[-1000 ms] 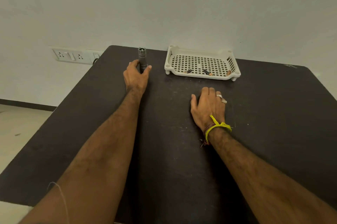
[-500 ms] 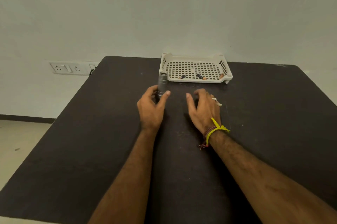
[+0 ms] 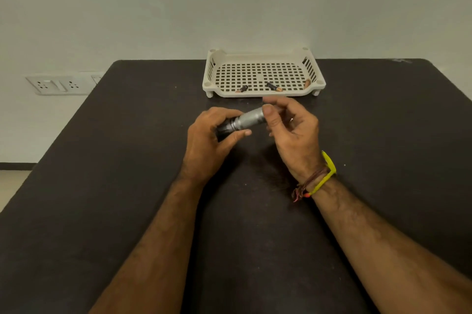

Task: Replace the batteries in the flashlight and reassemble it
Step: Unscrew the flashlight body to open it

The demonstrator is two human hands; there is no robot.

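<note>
A grey metal flashlight (image 3: 247,119) lies nearly level above the dark table, held between both hands. My left hand (image 3: 212,142) grips its dark left end with fingers and thumb curled round it. My right hand (image 3: 293,130) pinches the lighter right end between thumb and fingertips. Behind them a white perforated tray (image 3: 263,58) holds three small batteries: one at the left (image 3: 242,89), one in the middle (image 3: 273,87), one at the right (image 3: 307,83).
The dark table (image 3: 127,186) runs to the pale wall at the back. A white socket plate (image 3: 61,84) sits on the wall to the left, below table level. A yellow band (image 3: 328,172) is on my right wrist.
My left hand brought the flashlight from the far left of the table toward the middle and tipped it level. My right hand rose off the table and took hold of its other end.
</note>
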